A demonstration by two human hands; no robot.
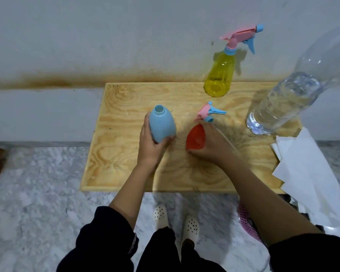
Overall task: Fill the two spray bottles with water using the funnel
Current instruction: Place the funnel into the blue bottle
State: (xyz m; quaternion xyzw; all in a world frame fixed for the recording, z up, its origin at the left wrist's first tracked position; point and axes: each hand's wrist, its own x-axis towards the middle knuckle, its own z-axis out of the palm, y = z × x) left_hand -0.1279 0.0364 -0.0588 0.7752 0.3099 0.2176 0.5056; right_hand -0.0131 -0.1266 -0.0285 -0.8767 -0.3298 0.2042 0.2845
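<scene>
Plywood tabletop (126,173) against a stained wall: left hand (151,148) grasps the uncapped blue spray bottle (162,124), right hand (210,144) grips the red funnel (195,139). Seating its spout in the open neck likely comes next; yellow spray bottle (220,75) and water bottle (287,101) wait farther right.

A low plywood table (126,169) stands on a marbled floor (37,183), its far edge towards the wall. A capless blue bottle (162,124) stands upright left of the middle. Just right of it are a red funnel (195,138), tipped on its side, and beyond it a loose pink-and-blue spray head (207,112) lying on the wood. A yellow spray bottle (220,75) stands at the far edge, a big clear water bottle (287,99) at the right. White papers (306,167) overlap the right edge.
</scene>
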